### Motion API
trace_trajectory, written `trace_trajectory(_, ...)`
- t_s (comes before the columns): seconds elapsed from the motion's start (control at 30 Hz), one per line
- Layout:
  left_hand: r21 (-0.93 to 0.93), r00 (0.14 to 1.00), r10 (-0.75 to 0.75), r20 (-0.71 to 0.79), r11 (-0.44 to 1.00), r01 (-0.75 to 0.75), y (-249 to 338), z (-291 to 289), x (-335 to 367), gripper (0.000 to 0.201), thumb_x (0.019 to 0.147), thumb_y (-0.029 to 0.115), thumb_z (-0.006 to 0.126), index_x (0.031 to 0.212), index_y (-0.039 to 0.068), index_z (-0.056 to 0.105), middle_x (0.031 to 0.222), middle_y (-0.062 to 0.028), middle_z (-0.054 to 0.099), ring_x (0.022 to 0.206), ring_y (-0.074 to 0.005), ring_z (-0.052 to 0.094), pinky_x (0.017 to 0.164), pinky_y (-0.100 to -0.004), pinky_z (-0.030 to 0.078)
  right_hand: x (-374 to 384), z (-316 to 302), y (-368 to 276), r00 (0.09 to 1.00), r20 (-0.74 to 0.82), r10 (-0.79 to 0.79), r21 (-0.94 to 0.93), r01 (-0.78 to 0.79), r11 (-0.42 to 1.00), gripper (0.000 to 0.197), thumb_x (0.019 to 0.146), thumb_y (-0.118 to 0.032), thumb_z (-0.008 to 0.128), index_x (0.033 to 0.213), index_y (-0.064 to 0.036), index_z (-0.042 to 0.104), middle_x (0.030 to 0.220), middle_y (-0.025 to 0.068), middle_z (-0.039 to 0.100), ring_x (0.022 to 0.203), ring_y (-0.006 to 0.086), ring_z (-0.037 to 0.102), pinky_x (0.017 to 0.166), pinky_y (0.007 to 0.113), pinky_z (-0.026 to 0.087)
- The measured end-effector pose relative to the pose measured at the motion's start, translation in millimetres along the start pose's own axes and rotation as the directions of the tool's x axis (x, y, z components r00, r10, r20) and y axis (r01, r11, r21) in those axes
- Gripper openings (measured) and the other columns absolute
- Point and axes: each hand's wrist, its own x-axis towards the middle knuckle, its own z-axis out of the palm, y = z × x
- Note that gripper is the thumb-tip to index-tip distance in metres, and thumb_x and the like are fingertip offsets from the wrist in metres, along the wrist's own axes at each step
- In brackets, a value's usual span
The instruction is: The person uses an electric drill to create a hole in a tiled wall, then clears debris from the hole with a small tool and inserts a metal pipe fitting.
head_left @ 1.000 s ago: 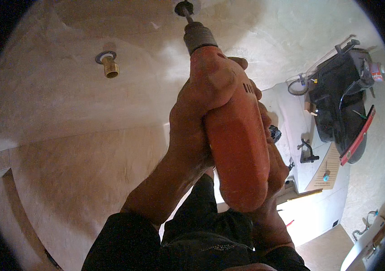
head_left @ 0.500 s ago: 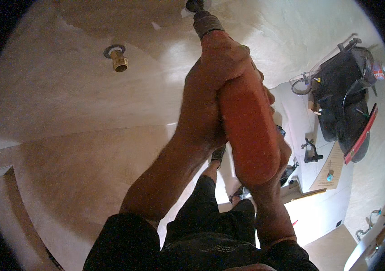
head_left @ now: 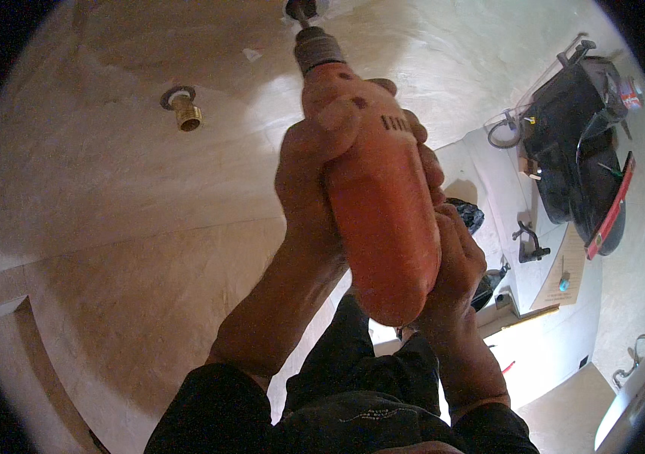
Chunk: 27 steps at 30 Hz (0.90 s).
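Note:
A red power drill points up and away toward the wall. Its grey chuck carries a bit whose tip enters a dark round hole at the top edge. My left hand wraps round the front of the drill body, thumb on top and fingertips showing on the far side. Lower down on the right, my right hand is closed on the drill's handle, which the body mostly hides. Left of the drill, a brass threaded pipe fitting sticks out of the plastered wall.
A black bag lies at the right, with a red spirit level against it. Near it are a black bracket-like tool and a piece of cardboard. A white basin with a tap stands at the lower right. A recessed ledge is at the left.
The drill and both hands have shifted left and slightly down in view. My left thumb has uncovered vents on the drill body. The bit's tip still meets the hole.

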Motion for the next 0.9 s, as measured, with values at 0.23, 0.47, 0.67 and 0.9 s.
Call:
trace_trajectory(0.23, -0.172, 0.998, -0.042, -0.035, 0.984, 0.035, 7.8, 24.0, 4.1, 0.065, 0.082, 0.054, 0.062, 0.116, 0.000, 0.053, 0.088, -0.0170, 0.064, 0.072, -0.0315, 0.071, 0.063, -0.0449, 0.062, 23.9, -23.6, -22.6, 0.995, 0.096, 0.040, -0.094, -0.031, 0.995, 0.040, 0.065, -0.019, 0.086, 0.093, -0.0033, 0.062, 0.084, 0.0127, 0.064, 0.075, 0.0333, 0.067, 0.062, 0.041, 0.055)
trace_trajectory(0.47, 0.120, 0.992, 0.018, -0.121, 0.993, -0.003, -4.1, 21.5, 12.1, 0.065, 0.082, 0.050, 0.062, 0.125, 0.002, 0.052, 0.100, -0.0188, 0.066, 0.079, -0.0381, 0.069, 0.070, -0.0509, 0.059, 26.6, -29.1, 0.2, 0.990, 0.098, 0.102, 0.031, -0.105, 0.994, 0.039, 0.064, -0.017, 0.086, 0.092, -0.0030, 0.063, 0.086, 0.0116, 0.065, 0.077, 0.0323, 0.068, 0.066, 0.040, 0.056)
trace_trajectory(0.67, 0.071, 0.994, 0.009, -0.106, 0.997, -0.002, -9.8, 10.3, 10.0, 0.064, 0.077, 0.046, 0.067, 0.121, 0.003, 0.051, 0.093, -0.0178, 0.066, 0.074, -0.0364, 0.070, 0.065, -0.0489, 0.061, 13.3, -13.4, 14.6, 0.995, 0.061, 0.083, 0.041, -0.086, 0.995, 0.037, 0.067, -0.015, 0.084, 0.094, -0.0016, 0.063, 0.086, 0.0130, 0.067, 0.078, 0.0324, 0.068, 0.067, 0.039, 0.056)
trace_trajectory(0.9, 0.167, 0.987, -0.001, -0.158, 0.986, 0.027, -14.8, 10.6, 1.2, 0.064, 0.078, 0.044, 0.068, 0.123, 0.002, 0.050, 0.092, -0.0182, 0.065, 0.074, -0.0358, 0.070, 0.063, -0.0487, 0.061, -7.9, -10.1, 19.6, 0.998, -0.012, 0.055, 0.024, -0.054, 0.998, 0.039, 0.067, -0.016, 0.084, 0.098, -0.0006, 0.066, 0.087, 0.0150, 0.068, 0.079, 0.0329, 0.070, 0.066, 0.038, 0.056)
